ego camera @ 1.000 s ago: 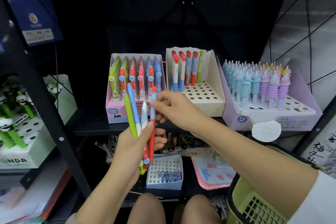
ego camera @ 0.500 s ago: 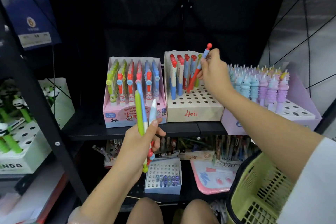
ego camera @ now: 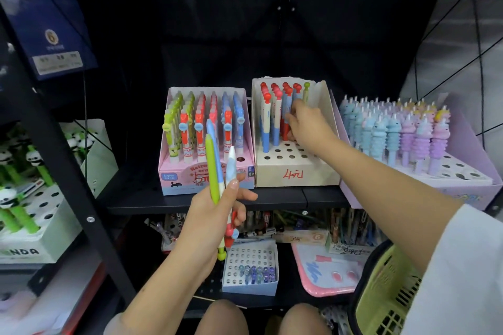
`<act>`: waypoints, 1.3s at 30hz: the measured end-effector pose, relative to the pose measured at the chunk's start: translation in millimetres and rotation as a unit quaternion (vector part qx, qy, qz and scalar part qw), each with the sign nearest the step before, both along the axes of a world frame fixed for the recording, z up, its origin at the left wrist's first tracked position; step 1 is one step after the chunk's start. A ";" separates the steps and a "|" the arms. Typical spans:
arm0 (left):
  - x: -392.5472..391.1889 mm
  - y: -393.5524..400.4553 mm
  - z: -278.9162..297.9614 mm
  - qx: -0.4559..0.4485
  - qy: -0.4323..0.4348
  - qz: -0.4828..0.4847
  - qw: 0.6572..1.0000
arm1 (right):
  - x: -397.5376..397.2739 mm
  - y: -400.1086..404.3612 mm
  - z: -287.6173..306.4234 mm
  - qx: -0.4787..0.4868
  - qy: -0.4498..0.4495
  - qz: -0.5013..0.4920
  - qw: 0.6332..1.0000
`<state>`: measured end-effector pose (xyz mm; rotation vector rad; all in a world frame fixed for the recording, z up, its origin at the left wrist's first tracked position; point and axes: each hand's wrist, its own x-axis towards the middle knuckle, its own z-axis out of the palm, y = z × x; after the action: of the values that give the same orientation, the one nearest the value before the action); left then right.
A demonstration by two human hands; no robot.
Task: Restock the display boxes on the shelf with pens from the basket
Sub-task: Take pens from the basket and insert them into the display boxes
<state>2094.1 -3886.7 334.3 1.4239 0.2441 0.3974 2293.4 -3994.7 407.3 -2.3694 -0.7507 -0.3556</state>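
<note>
- basket [ego camera: 386, 294] sits bottom right, yellow-green with a dark rim, can't see what's in it from here
- left hand [ego camera: 215, 209] is up in front of the shelf [ego camera: 272, 198], fingers wrapped round a little bunch of pens [ego camera: 217, 171]: a green one, a blue one and a white-ish one sticking up, caps hanging out below the palm
- on the shelf just behind that bunch is the pink box [ego camera: 185, 179], rows of green, red and blue pens, looks nearly full
- right hand [ego camera: 307, 125] is reaching into the white box [ego camera: 296, 171] next to it, the one with "4" scribbled in red. fingers are curled at a red pen [ego camera: 285, 128] standing in the back rows, looks like a pinch grip on it
- front holes of that white box are open
- far right there's a purple box [ego camera: 462, 185] of pastel pens
</note>
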 end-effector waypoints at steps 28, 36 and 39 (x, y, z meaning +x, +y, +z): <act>-7.8 7.4 -5.9 -0.028 -0.075 0.196 0.977 | -94.8 -37.0 -21.5 0.178 0.273 0.177 0.929; -9.4 2.6 -11.8 0.019 0.002 0.129 0.991 | -106.1 -5.2 -8.6 0.308 0.254 0.221 0.890; -9.6 0.4 -7.5 0.025 -0.001 0.128 0.991 | -111.8 8.7 -1.8 0.264 0.147 0.212 0.929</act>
<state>2084.5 -3886.2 326.8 1.4452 0.4205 0.6185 2181.6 -3986.1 405.5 -1.6519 -0.8652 -0.0057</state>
